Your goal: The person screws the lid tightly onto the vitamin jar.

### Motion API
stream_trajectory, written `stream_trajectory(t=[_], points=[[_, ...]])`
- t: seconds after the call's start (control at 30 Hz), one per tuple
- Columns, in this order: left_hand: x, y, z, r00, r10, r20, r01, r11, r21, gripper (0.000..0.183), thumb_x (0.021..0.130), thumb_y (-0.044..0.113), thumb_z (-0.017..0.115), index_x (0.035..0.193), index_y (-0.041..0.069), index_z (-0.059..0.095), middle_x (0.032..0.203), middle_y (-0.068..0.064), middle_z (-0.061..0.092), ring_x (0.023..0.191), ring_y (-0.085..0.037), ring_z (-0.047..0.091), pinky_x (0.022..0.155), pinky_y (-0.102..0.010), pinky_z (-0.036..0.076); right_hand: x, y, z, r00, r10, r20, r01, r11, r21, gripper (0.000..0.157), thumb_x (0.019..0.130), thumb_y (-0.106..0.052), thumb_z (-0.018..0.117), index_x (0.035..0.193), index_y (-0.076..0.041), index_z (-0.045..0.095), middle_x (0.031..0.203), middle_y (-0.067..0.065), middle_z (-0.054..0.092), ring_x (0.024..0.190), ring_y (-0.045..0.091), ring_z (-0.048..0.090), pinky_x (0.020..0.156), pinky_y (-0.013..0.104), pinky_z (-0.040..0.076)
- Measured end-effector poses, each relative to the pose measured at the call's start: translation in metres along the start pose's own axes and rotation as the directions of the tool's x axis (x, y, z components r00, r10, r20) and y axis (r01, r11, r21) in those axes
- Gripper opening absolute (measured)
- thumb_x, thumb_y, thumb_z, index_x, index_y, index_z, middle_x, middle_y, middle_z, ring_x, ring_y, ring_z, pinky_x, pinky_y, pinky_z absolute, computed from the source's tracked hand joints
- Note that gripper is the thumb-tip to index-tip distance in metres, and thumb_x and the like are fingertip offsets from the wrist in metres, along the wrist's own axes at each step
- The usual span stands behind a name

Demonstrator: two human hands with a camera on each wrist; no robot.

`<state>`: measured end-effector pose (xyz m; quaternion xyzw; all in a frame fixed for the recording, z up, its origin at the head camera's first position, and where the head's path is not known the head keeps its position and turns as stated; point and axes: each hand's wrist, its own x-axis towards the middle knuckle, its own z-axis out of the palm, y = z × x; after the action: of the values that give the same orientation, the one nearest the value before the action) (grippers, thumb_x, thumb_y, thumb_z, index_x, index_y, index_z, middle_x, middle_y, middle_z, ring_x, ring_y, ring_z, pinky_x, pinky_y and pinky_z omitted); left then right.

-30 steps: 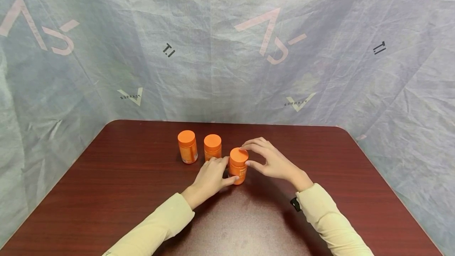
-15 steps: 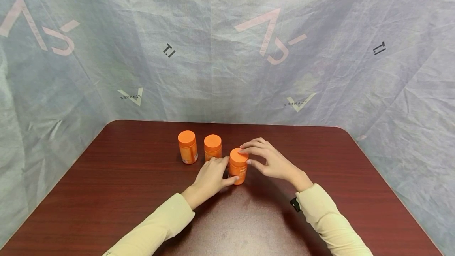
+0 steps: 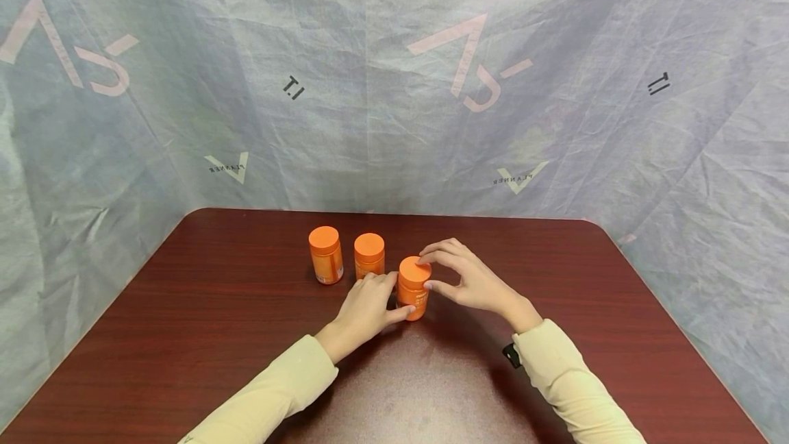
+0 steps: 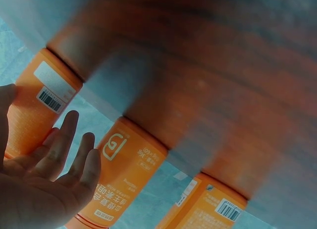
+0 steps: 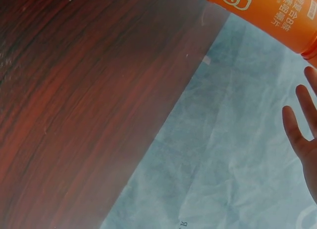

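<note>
An orange jar with a round orange lid stands upright on the table, nearest the person of three alike. My left hand grips its body, thumb across the near side and fingers behind. From the right, my right hand pinches the lid between thumb and fingertips. In the left wrist view the gripped jar shows a barcode label between thumb and fingers. The right wrist view catches only part of the right hand, below the jar.
A second orange jar stands just behind my left hand, partly hidden by it. Farther left is a third jar, also lidded. The dark red wooden table ends at a grey fabric backdrop with printed letters.
My right fingertips shift a little round the lid, first one way and then back. The left hand and all the jars stay in place.
</note>
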<state>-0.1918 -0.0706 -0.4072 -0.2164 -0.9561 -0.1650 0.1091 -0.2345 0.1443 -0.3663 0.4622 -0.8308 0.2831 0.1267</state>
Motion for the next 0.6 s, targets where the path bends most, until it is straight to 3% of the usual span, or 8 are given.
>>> stream_trajectory(t=[0.3, 0.6], points=[[-0.0004, 0.0007, -0.0007, 1.000, -0.007, 0.008, 0.007, 1.000, -0.010, 0.055, 0.079, 0.051, 0.063, 0.115, 0.009, 0.056, 0.095, -0.002, 0.066, 0.082, -0.020, 0.057, 0.077, -0.039, 0.047, 0.0001, 0.0016, -0.0022, 0.998, -0.026, 0.054, 0.024, 0.999, 0.029, 0.037, 0.086, -0.022, 0.063, 0.122, -0.016, 0.056, 0.126, 0.001, 0.054, 0.116, 0.017, 0.045, 0.097, 0.039, 0.035], [-0.0009, 0.0011, -0.0009, 1.000, -0.011, 0.010, 0.011, 1.000, 0.005, 0.056, 0.079, 0.052, 0.062, 0.115, 0.009, 0.055, 0.093, -0.002, 0.066, 0.085, -0.021, 0.058, 0.078, -0.040, 0.047, 0.0015, 0.0008, -0.0022, 0.996, -0.053, 0.068, 0.050, 0.998, 0.047, 0.037, 0.087, -0.017, 0.061, 0.124, -0.014, 0.056, 0.128, 0.002, 0.054, 0.117, 0.019, 0.045, 0.097, 0.038, 0.035]])
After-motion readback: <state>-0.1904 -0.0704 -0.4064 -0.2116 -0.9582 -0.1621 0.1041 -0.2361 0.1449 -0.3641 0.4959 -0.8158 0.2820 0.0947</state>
